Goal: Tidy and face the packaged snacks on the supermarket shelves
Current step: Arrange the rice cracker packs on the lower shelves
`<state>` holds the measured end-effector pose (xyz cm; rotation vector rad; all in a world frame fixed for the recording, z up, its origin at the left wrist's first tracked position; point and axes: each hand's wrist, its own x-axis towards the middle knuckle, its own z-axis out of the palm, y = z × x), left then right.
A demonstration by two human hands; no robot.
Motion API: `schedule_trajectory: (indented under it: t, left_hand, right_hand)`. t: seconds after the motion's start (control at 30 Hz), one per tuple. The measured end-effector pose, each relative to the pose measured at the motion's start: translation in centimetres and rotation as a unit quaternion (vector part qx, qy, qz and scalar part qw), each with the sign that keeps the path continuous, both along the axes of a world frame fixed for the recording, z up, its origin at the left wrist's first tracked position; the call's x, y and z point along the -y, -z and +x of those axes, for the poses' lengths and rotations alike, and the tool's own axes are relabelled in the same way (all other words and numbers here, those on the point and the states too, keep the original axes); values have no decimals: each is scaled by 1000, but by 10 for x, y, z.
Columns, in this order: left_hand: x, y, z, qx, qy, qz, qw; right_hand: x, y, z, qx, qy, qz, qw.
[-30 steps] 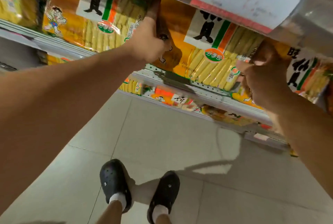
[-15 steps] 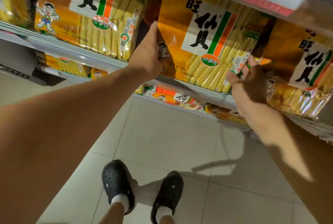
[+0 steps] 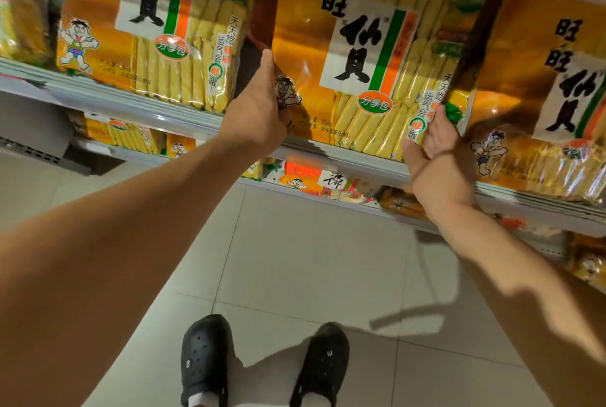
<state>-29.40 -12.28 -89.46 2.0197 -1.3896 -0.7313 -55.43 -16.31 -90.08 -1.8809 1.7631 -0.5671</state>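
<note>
At twelve o'clock, middle rice-cracker bag (image 3: 367, 55) faced upright; left hand (image 3: 259, 111) and right hand (image 3: 433, 147), fingers straight, pressing its sides. Neighbouring bags left.

You see orange and yellow snack bags (image 3: 370, 55) with white, green-striped labels, black shoes (image 3: 205, 360) and pale grey floor tiles (image 3: 295, 259).
</note>
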Motion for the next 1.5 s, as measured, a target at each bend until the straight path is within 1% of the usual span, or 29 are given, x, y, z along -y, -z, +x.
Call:
schedule_trajectory:
  t: [0.07, 0.1, 0.17, 0.27, 0.37, 0.43, 0.47, 0.5, 0.53, 0.57, 0.6, 0.63, 0.67, 0.7, 0.73, 0.77, 0.8, 0.83, 0.87, 0.93, 0.97, 1.0, 1.1, 1.17, 1.27, 1.3, 1.37, 1.43, 1.5]
  left_hand:
    - [-9, 3, -4, 36, 2, -30, 999]
    - [-17, 7, -6, 85, 2, -60, 995]
    - [-37, 23, -13, 177, 14, -113, 978]
    - [-71, 53, -23, 259, 63, -143, 953]
    - [-85, 88, -20, 338, 90, -183, 919]
    - [-94, 115, -16, 352, 129, -222, 900]
    - [-99, 131, -15, 353, 163, -240, 889]
    - [-103, 149, -15, 345, 198, -250, 883]
    - [-104, 167, -16, 324, 222, -244, 886]
    - [-104, 185, -18, 286, 229, -223, 904]
    - [-101, 202, -20, 223, 218, -187, 932]
    - [-96, 220, -24, 141, 188, -147, 961]
    - [-91, 237, -27, 51, 141, -109, 983]
    - [-84, 253, -29, -33, 84, -80, 993]
    - [-74, 269, -30, -100, 30, -59, 993]
    - [-64, 283, -29, -143, -11, -48, 989]
    - [-53, 294, -28, -168, -34, -42, 984]
    - [-42, 304, -26, -191, -44, -40, 980]
    - [-32, 312, -23, -222, -49, -42, 973]
    - [-16, 323, -20, -290, -51, -42, 955]
    - [-10, 327, -21, -304, -43, -35, 951]
    - [-6, 330, -23, -305, -32, -25, 952]
    - [2, 332, -27, -314, -31, -9, 949]
    - [4, 329, -26, -311, -27, -16, 950]
    - [2, 328, -22, -305, -24, -28, 952]
    - [1, 330, -22, -304, -21, -29, 952]
    - [0, 331, -25, -301, -13, -41, 953]
    - [1, 328, -27, -292, -8, -76, 954]
    - [3, 321, -27, -292, -10, -120, 949]
  right_hand:
    - [-7, 2, 2, -4, -5, -7, 1000]
    - [-14, 5, 4, -20, -20, -28, 999]
    - [-28, 10, 4, -50, -46, -91, 994]
    - [-51, 24, 3, -79, -85, -152, 981]
    - [-71, 56, 0, -56, -110, -214, 969]
    - [-86, 84, -1, -27, -122, -219, 968]
    - [-92, 100, -2, -9, -130, -205, 970]
    - [-97, 119, -4, 11, -133, -182, 974]
    - [-101, 139, -6, 28, -127, -159, 979]
    - [-102, 160, -8, 46, -117, -146, 981]
    - [-100, 180, -10, 64, -99, -139, 983]
    - [-97, 201, -13, 84, -80, -138, 984]
    - [-91, 222, -17, 98, -62, -142, 983]
    - [-84, 242, -19, 97, -37, -146, 984]
    - [-74, 261, -20, 108, -8, -129, 986]
    - [-63, 277, -19, 130, 26, -82, 988]
    - [-54, 288, -17, 174, 57, -22, 983]
    - [-45, 297, -16, 216, 79, 15, 973]
    - [-35, 304, -17, 244, 87, 19, 966]
    - [-21, 313, -24, 237, 77, -22, 968]
    - [-17, 316, -28, 235, 78, -41, 968]
    - [-15, 315, -31, 243, 86, -41, 965]
    - [-9, 312, -29, 196, 118, -38, 973]
    - [-5, 312, -23, 195, 139, -55, 969]
    - [-4, 314, -14, 257, 178, -37, 949]
    - [-5, 316, -13, 274, 177, -17, 945]
    - [-5, 320, -16, 298, 146, 9, 943]
    - [-3, 320, -19, 318, 121, -1, 940]
    - [1, 316, -18, 323, 117, -31, 939]
